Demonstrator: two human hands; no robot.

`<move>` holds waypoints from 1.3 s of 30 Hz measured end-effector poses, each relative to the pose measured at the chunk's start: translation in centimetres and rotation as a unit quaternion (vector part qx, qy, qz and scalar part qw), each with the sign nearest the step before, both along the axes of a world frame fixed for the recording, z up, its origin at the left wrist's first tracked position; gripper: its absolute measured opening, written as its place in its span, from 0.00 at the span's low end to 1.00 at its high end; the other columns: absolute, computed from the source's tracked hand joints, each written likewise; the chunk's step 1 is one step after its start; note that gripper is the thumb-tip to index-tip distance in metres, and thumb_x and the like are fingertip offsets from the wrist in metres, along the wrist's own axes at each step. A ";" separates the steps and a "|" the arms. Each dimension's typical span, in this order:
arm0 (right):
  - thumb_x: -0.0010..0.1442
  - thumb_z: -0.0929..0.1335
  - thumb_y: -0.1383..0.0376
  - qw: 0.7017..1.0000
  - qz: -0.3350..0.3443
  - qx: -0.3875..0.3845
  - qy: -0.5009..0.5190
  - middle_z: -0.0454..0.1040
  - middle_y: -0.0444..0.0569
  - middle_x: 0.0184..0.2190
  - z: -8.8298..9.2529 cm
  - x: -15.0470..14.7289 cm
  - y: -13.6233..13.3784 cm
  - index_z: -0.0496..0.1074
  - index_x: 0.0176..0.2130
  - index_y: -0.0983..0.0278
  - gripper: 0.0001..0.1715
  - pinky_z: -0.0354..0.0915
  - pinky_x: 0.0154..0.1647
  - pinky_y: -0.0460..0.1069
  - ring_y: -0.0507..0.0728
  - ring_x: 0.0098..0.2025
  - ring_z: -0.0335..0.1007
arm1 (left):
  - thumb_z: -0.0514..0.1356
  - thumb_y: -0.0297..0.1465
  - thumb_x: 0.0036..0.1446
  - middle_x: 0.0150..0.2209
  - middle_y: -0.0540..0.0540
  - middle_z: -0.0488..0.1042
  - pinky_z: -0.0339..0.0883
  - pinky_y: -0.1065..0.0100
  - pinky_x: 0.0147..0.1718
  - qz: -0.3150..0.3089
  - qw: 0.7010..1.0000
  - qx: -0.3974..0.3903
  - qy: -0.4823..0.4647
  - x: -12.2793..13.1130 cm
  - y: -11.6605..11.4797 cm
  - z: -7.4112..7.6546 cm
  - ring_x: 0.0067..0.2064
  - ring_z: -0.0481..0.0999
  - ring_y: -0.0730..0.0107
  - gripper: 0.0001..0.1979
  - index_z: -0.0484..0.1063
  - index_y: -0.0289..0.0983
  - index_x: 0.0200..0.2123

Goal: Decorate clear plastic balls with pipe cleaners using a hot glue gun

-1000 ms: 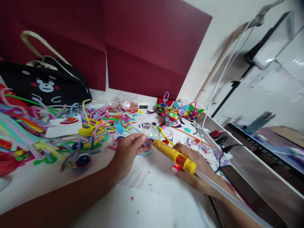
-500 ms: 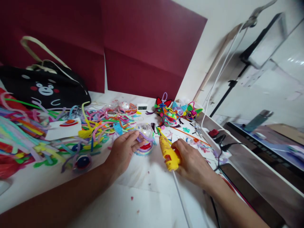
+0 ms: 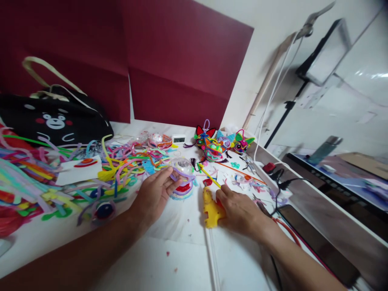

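Observation:
My left hand (image 3: 154,194) rests on the white table (image 3: 169,258), its fingers closed round a small clear ball wrapped in purple and red pipe cleaner (image 3: 182,178). My right hand (image 3: 239,208) lies to the right of it and grips a yellow glue gun (image 3: 211,208), which is down on the table with its nozzle pointing away from me. A white glue stick (image 3: 214,262) trails from the gun's back towards me.
A heap of coloured pipe cleaners (image 3: 60,169) covers the left of the table. A black bear-face bag (image 3: 54,119) stands at the back left before dark red boards (image 3: 169,60). Finished pipe-cleaner animal heads (image 3: 218,143) sit at the back. Cables and a plug (image 3: 279,182) lie right.
My right hand has lowered the glue gun from the ball and laid it on the table, turned lengthwise. My left hand has kept hold of the ball.

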State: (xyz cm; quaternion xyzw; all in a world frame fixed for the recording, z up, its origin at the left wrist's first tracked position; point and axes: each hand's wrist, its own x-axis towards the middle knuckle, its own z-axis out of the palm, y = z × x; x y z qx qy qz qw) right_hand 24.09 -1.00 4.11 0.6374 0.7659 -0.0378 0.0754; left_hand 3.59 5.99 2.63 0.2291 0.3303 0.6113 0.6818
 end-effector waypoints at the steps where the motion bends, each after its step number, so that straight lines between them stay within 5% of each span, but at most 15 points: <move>1: 0.53 0.71 0.59 1.000 0.005 -0.003 0.002 0.73 0.56 0.46 0.0 0.0 0.0 0.71 0.47 0.65 0.22 0.64 0.33 0.53 0.65 0.41 0.76 | 0.61 0.20 0.57 0.27 0.47 0.79 0.78 0.69 0.32 -0.002 1.000 -0.003 0.002 0.1 -0.1 0.1 0.30 0.79 0.72 0.06 0.75 0.32 0.28; 10: 0.53 0.75 0.57 0.992 0.054 0.028 0.110 0.75 0.56 0.44 0.5 1.2 -0.1 0.74 0.47 0.66 0.24 0.68 0.47 0.59 0.67 0.46 0.73 | 0.57 0.18 0.61 0.26 0.47 0.78 0.78 0.72 0.30 -0.010 0.999 -0.035 0.009 0.7 -1.1 0.4 0.27 0.79 0.75 0.11 0.73 0.32 0.27; 17: 0.64 0.67 0.65 0.892 0.080 0.232 0.380 0.72 0.49 0.38 -0.7 0.3 -0.1 0.72 0.44 0.64 0.08 0.67 0.39 0.50 0.55 0.38 0.72 | 0.55 0.18 0.63 0.28 0.46 0.80 0.78 0.73 0.28 -0.047 0.998 -0.037 0.022 1.2 -1.9 0.5 0.27 0.80 0.74 0.12 0.74 0.32 0.28; 29: 0.57 0.73 0.52 0.809 -0.030 0.175 0.560 0.74 0.49 0.43 -1.1 -0.3 0.4 0.68 0.45 0.61 0.22 0.68 0.32 0.47 0.55 0.40 0.73 | 0.54 0.19 0.64 0.32 0.46 0.81 0.78 0.75 0.27 -0.097 0.994 -0.046 0.020 1.6 -3.6 1.5 0.30 0.81 0.76 0.12 0.76 0.32 0.32; 39: 0.56 0.73 0.53 0.800 -0.014 0.152 0.580 0.73 0.50 0.49 -1.1 -0.8 -0.1 0.67 0.47 0.61 0.23 0.71 0.35 0.49 0.55 0.41 0.73 | 0.57 0.21 0.63 0.36 0.45 0.82 0.77 0.75 0.28 -0.123 0.991 -0.045 0.022 1.9 -4.6 1.3 0.33 0.81 0.73 0.08 0.76 0.33 0.35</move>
